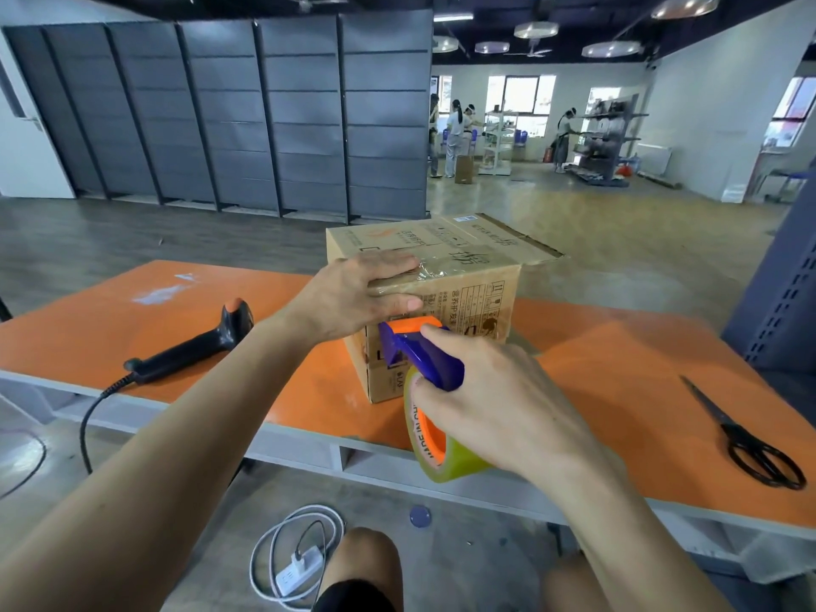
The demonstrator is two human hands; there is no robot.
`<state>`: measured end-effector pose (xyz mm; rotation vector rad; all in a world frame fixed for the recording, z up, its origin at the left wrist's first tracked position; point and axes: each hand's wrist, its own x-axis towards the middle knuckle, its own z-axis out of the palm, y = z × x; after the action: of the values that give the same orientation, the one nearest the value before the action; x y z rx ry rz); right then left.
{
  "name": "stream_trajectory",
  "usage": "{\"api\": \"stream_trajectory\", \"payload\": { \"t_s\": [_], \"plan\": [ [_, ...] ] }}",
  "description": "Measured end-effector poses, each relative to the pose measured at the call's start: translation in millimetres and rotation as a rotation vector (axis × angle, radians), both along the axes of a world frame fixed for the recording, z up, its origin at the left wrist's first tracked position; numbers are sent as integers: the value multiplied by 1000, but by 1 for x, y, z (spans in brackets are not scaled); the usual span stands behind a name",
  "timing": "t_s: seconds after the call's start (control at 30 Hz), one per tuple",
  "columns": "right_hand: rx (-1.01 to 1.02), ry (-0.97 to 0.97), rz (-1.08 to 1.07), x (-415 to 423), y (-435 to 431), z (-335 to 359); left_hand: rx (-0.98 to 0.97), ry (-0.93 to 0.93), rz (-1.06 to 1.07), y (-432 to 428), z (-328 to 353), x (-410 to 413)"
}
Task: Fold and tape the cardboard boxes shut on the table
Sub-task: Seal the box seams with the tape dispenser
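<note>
The box (477,293) sits on the orange surface (618,368). The left hand (353,293) lies flat on top, pressing it still. The right hand (508,404) grips the tape gun (432,364) against the front side (the taping step). Next, I think: pull down, then tear
</note>
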<state>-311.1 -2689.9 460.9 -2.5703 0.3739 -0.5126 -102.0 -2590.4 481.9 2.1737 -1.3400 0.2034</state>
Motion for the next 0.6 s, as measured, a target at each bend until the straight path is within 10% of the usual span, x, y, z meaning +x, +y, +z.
{"api": "stream_trajectory", "payload": {
  "t_s": [0.37,0.6],
  "plan": [
    [-344,145,-6,20,3,15,11,-39,-12,1,1,-4],
    [110,157,9,8,-27,-10,54,-33,3,1,0,-1]
  ]
}}
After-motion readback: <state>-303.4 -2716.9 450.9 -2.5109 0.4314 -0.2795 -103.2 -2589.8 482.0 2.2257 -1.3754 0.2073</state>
